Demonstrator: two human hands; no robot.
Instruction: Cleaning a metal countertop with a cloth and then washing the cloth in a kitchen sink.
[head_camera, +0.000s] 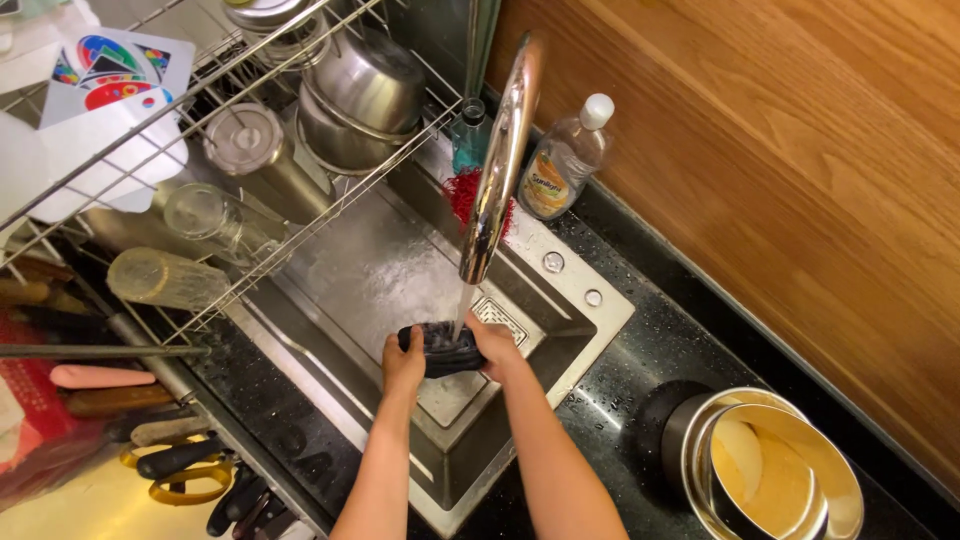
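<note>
Both hands meet over the sink (560, 330), under the water that falls from the tap (497, 165). Between them is a dark cloth (440, 347), bunched up and wet, held above the sink floor, just in front of the drain grate (500, 315). The left hand (402, 362) grips the cloth's left end, its fingers curled around the bundle and pressed together, thumb on the near side. The right hand (493, 346) closes over the right end, fingers wrapped over the top so the cloth sits between palm and fingertips. The water strikes the cloth just beside the right hand's fingers.

Behind the tap stand a bottle of dish soap (563, 160) and a red scrubber (465, 195). A wire rack (230, 150) on the left carries steel bowls (360, 95) and glasses (200, 215). On the dark counter (620, 400) to the right sits a steel pot (770, 470).
</note>
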